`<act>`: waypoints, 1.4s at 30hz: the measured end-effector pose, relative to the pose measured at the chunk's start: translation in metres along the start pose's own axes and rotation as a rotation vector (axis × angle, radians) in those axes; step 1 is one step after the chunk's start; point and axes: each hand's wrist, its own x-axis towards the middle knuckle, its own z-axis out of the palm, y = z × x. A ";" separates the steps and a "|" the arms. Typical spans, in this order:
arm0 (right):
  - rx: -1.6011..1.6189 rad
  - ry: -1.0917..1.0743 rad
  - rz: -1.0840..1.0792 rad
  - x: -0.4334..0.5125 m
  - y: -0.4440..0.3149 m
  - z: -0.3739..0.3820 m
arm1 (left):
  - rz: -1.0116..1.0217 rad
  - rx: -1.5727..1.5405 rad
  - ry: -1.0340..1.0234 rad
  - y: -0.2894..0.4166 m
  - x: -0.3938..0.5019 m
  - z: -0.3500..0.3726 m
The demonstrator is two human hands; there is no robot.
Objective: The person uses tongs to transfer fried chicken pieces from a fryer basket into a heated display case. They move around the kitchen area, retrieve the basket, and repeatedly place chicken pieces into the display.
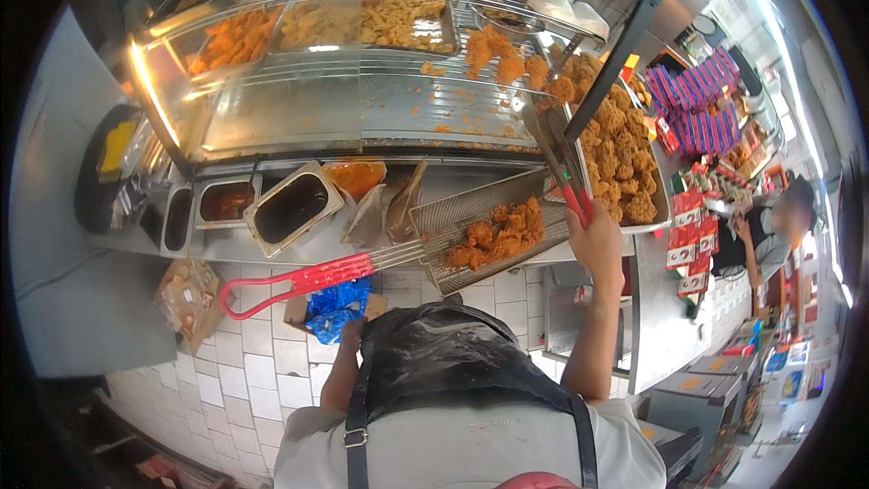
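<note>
My right hand [596, 241] grips metal tongs [551, 149] by their red handles. The tongs reach up over the rim of the warming cabinet, their far end among fried chicken pieces [561, 89]. Whether the tips pinch a piece is unclear. Below the tongs, a wire fry basket [468, 214] rests on the counter's front edge, with several fried chicken pieces [502, 234] inside. Its red handle [329, 275] points left, untouched. My left hand [352, 336] hangs low beside my black apron [441, 353]; its fingers are mostly hidden.
A tray heaped with fried chicken [614, 149] stands right of the basket. Sauce pans [292, 210] line the counter on the left. The glass-fronted cabinet [292, 109] holds more food trays. A box with blue plastic [339, 309] is below. Another person [767, 238] stands far right.
</note>
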 end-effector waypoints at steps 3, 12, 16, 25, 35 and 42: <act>-0.001 -0.020 0.027 0.009 0.001 0.022 | 0.012 0.080 0.007 -0.002 0.006 -0.005; 0.031 0.062 0.145 0.031 -0.008 0.078 | -0.325 -0.303 0.099 0.013 -0.009 -0.023; 0.084 0.129 0.166 0.033 -0.010 0.088 | -0.175 -0.002 0.019 -0.015 -0.015 -0.023; 0.130 0.167 0.152 0.029 -0.007 0.090 | 0.108 0.576 -0.061 -0.053 -0.012 -0.013; 0.153 0.185 0.151 0.022 -0.005 0.090 | -0.072 0.354 -0.048 -0.021 -0.009 -0.031; 0.098 0.149 0.184 0.017 -0.005 0.075 | -0.089 0.521 -0.136 -0.025 0.003 -0.029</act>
